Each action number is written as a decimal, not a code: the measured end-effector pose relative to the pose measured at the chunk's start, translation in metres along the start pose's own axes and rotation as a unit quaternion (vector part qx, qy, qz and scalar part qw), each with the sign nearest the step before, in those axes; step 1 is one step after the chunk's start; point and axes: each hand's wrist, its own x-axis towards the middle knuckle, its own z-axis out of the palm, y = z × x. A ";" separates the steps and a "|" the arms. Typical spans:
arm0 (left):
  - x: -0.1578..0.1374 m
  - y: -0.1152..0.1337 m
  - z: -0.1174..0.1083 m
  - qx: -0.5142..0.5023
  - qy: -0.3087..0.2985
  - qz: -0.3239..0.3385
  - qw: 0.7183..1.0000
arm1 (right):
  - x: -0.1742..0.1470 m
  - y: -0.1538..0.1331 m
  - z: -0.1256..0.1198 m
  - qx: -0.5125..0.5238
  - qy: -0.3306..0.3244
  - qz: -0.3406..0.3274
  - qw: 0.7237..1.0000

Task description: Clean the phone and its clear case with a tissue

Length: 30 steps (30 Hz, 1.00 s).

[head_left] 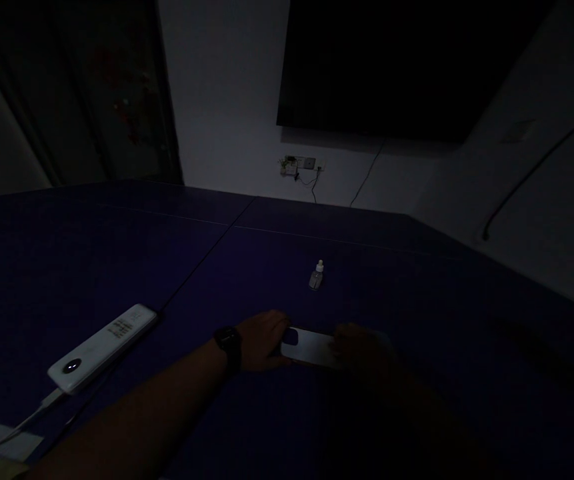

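Observation:
A pale phone case (311, 348) lies sideways low over the dark blue surface, and a dark camera cutout shows at its left end. My left hand (263, 339), with a black watch (229, 345) on the wrist, grips that left end between thumb and fingers. At the opposite end, my right hand (359, 347) is closed on the case; deep shadow hides most of its fingers. A small clear dropper bottle (317, 277) with a white top stands upright beyond the case, apart from both hands.
Left of my left arm lies a white power bank (104, 347) with a white cable (21, 427) plugged in. A black seam (207, 257) crosses the blue surface (237, 287). A large dark screen (397, 67) hangs on the wall above sockets (301, 163). The room is very dim.

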 end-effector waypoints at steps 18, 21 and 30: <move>0.001 -0.001 0.000 0.011 -0.005 0.003 1.000 | 0.017 -0.022 0.007 0.053 0.013 -0.013 0.998; 0.001 0.000 -0.001 0.010 -0.007 0.000 1.000 | 0.014 -0.017 0.003 0.060 0.010 0.026 0.998; 0.001 0.003 -0.004 0.019 -0.012 -0.017 1.000 | 0.008 -0.010 0.005 0.081 0.004 0.061 0.995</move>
